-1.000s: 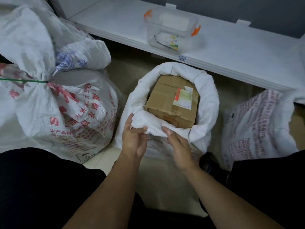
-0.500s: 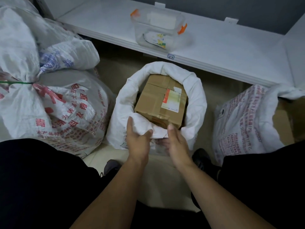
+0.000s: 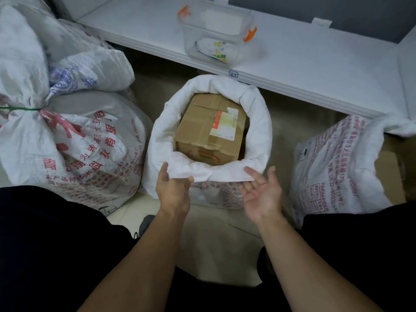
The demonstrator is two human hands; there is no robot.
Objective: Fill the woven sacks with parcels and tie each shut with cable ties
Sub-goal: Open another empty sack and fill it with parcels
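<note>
Between your knees, the middle woven sack (image 3: 157, 140) is standing open with its rim rolled down, and one cardboard parcel (image 3: 209, 129) is sitting inside, top face showing near the mouth. Your left hand (image 3: 173, 192) is pinching the near edge of the rolled rim, thumb over the fabric; your right hand (image 3: 262, 192) is hovering palm-up with fingers spread, fingertips just at the rim, gripping nothing. To your left, a tied sack (image 3: 90, 149) is lying full, with a green cable tie (image 3: 20, 108) cinching its neck, so I'm judging that one done. To your right, another printed sack (image 3: 333, 167) is leaning under the white shelf (image 3: 315, 64), mouth not fully visible, status unclear. I'm reading the middle sack as filled or nearly so; rim unrolling, gathering and tying are remaining. No loose tie is showing near your hands; the clear bin (image 3: 216, 34) on the shelf is holding something I can't identify.
</note>
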